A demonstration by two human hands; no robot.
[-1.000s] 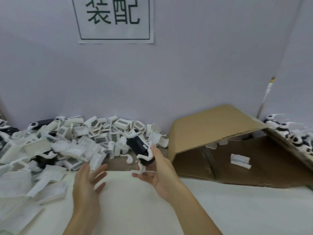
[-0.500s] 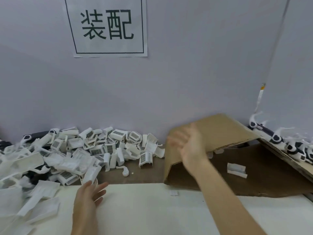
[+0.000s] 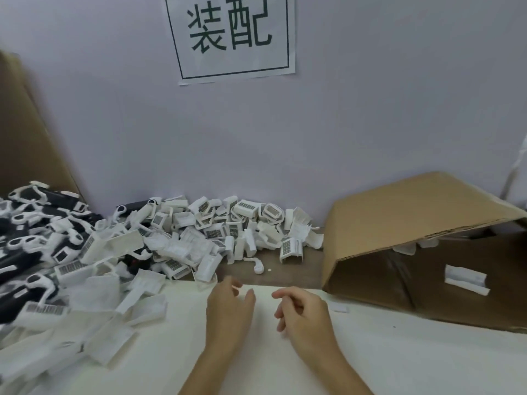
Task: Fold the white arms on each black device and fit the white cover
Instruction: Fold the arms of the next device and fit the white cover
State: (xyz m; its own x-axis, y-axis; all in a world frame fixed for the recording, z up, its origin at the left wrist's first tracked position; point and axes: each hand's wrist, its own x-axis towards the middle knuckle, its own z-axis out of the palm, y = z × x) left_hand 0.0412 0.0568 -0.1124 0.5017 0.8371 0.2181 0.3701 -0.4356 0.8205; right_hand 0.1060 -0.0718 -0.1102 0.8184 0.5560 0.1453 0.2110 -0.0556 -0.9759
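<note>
My left hand (image 3: pixel 229 307) and my right hand (image 3: pixel 303 312) hover side by side over the white mat (image 3: pixel 385 363), both empty with fingers loosely curled. A heap of white covers (image 3: pixel 222 232) lies along the wall ahead of my hands. Black devices with white arms (image 3: pixel 34 240) are piled at the far left. One loose white arm piece (image 3: pixel 256 266) lies on the brown table just beyond the mat.
A brown cardboard box (image 3: pixel 413 220) lies on its side at the right with a white cover (image 3: pixel 464 279) inside. White foam bags (image 3: pixel 94 317) spread over the left of the mat. A paper sign (image 3: pixel 231 35) hangs on the wall. Cardboard leans at far left.
My right hand held a black device, swung right toward the box, and is now back empty near my left hand. The view has turned left, showing more of the black devices.
</note>
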